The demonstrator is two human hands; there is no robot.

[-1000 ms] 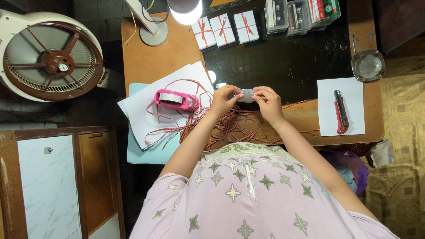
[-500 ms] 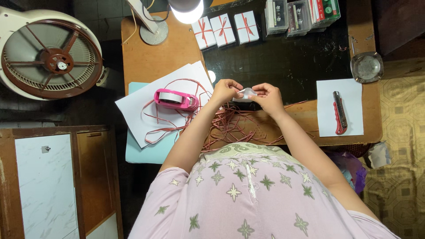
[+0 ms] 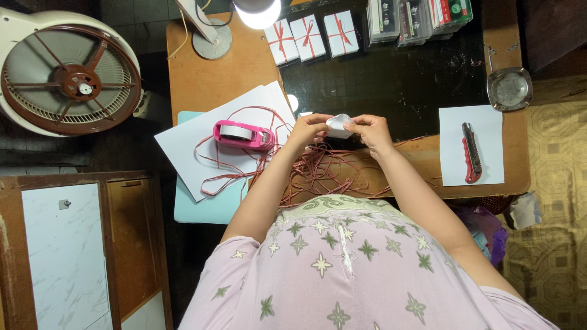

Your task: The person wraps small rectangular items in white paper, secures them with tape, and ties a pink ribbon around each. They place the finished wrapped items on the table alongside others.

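A small white paper-wrapped packet (image 3: 338, 124) is held over the desk between both hands. My left hand (image 3: 307, 133) pinches its left side and my right hand (image 3: 369, 131) pinches its right side, folding the paper. Under my hands lies a tangle of red-pink ribbon strands (image 3: 318, 171). A pink tape dispenser (image 3: 243, 135) sits on white paper sheets (image 3: 195, 153) to the left of my left hand.
Three white boxes tied with red ribbon (image 3: 309, 35) line the far desk edge beside cassette cases (image 3: 416, 18). A red utility knife (image 3: 471, 153) lies on a white sheet at right. A metal ashtray (image 3: 509, 88), a lamp (image 3: 257, 9) and a fan (image 3: 64, 76) stand around.
The packet's paper has been folded up from flat into a raised, crumpled shape between my fingers. Both hands stayed in place over the ribbon.
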